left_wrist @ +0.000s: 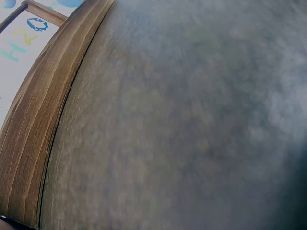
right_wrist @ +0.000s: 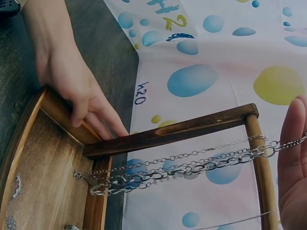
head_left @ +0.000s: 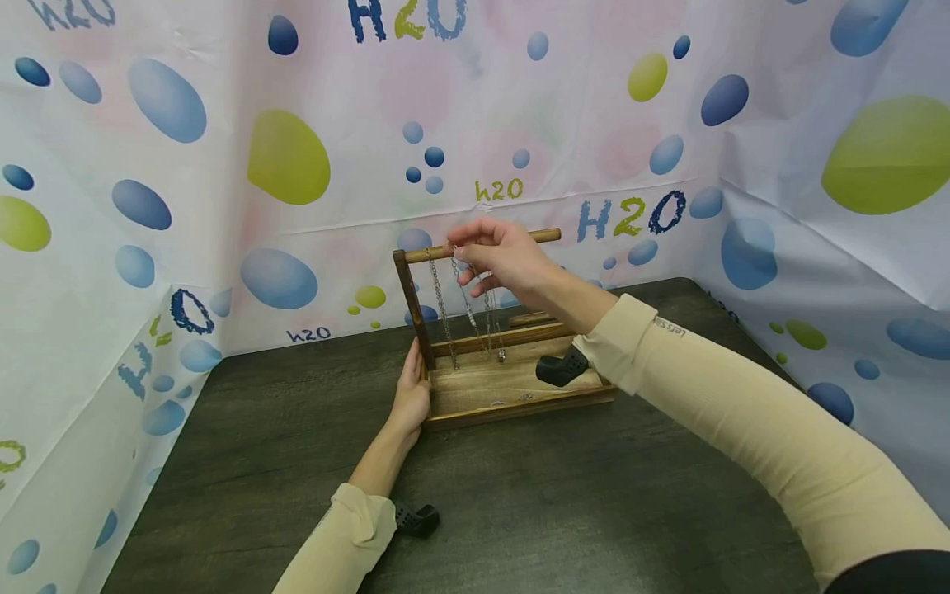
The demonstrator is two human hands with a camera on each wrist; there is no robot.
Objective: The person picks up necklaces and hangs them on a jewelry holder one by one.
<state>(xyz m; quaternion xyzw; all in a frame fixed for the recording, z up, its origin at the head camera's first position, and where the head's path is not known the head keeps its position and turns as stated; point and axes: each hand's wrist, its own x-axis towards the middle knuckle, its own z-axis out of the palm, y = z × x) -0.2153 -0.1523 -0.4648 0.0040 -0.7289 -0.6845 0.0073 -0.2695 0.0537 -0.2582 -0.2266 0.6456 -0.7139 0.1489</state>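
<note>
A wooden jewelry stand has an upright post, a round top bar and a shallow tray. My left hand holds the tray's left side, thumb over the wall's edge and fingers along the outside, as the right wrist view shows. Up at the bar, my right hand pinches a silver necklace between thumb and forefinger. Beside it hangs another silver chain, with more chains close together in the right wrist view. The left wrist view shows mostly blurred tabletop and the stand's wooden wall.
Small silver jewelry pieces lie in the tray. The stand is on a dark wood-patterned table. A white sheet printed with coloured drops closes off the back and sides.
</note>
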